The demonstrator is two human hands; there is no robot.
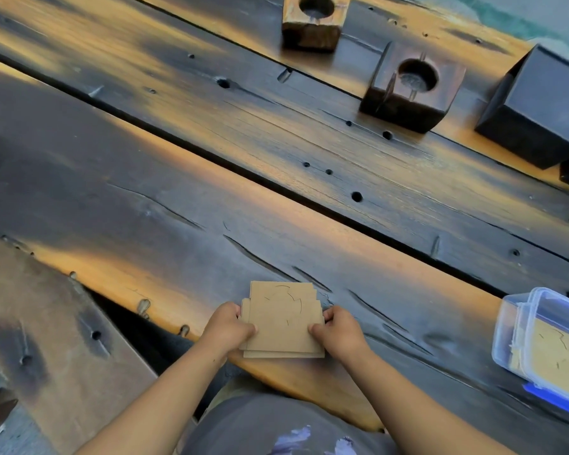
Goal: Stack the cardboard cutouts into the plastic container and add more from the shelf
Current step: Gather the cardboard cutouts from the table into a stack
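A small stack of brown square cardboard cutouts [281, 318], fanned a little so their edges step, sits over the near edge of the dark wooden table. My left hand [227, 328] grips its left side and my right hand [337, 333] grips its right side. A clear plastic container [519, 326] with blue clips stands at the right edge, with brown cutouts lying flat inside it. The container is cut off by the frame.
The table [211, 178] is made of dark charred planks with gaps and holes. Two wooden blocks with round holes [311, 19] [413, 85] and a black box [539, 106] stand at the far right. A bench plank [46, 323] lies at the lower left.
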